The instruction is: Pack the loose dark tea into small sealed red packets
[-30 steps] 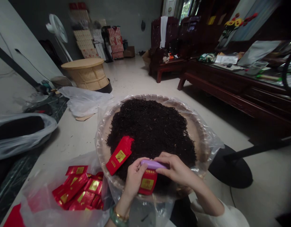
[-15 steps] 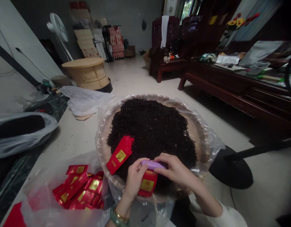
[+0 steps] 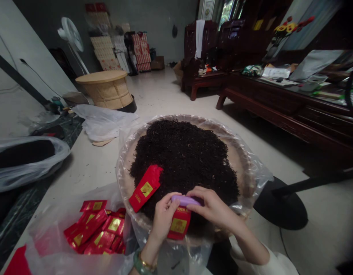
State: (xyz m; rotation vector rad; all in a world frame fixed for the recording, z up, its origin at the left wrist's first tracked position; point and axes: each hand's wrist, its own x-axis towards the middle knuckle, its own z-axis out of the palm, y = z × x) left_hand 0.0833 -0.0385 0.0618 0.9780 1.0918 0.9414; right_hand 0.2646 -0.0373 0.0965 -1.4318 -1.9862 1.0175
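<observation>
Red packet (image 3: 179, 226), one, hangs beneath one purple device (image 3: 184, 200) over the near edge of a round tray (image 3: 242, 158). The left hand (image 3: 162, 215) pinches one end of the device, the right hand (image 3: 208, 203) the other, fingers and thumbs closed. The plastic-lined tray holds one dark leafy heap (image 3: 182, 152) and, at left, red packaging (image 3: 144, 189). One clear bag (image 3: 47, 233) holds at least six red sachets (image 3: 99, 227); another bag (image 3: 60, 160), far left, holds dark material (image 3: 24, 152).

Left hand (image 3: 162, 217): fingers curled, thumb in pinch. Right hand (image 3: 210, 205) just beside it, also pinching. Left forearm (image 3: 148, 250) below its hand; right forearm (image 3: 250, 242) slanting down-right from its own.
</observation>
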